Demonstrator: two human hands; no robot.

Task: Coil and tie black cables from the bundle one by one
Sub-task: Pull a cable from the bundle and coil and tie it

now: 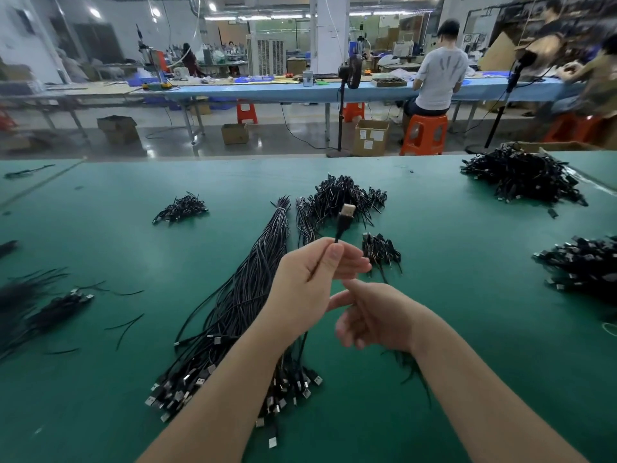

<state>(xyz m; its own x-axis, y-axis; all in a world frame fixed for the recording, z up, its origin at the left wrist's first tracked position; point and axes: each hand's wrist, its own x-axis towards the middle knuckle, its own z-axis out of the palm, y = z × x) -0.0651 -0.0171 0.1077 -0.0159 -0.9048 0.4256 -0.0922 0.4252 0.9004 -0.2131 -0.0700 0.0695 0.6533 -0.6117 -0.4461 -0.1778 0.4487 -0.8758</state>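
My left hand (310, 279) pinches a black cable (344, 222) between thumb and forefinger, its USB plug raised above the fingers; my right hand (374, 315) hangs just below, fingers loosely curled, and I cannot tell whether it holds anything; beneath both lies the long bundle (240, 305) on the green table (100, 396); tied coils (344, 198) sit heaped beyond, another heap (524, 178) far right.
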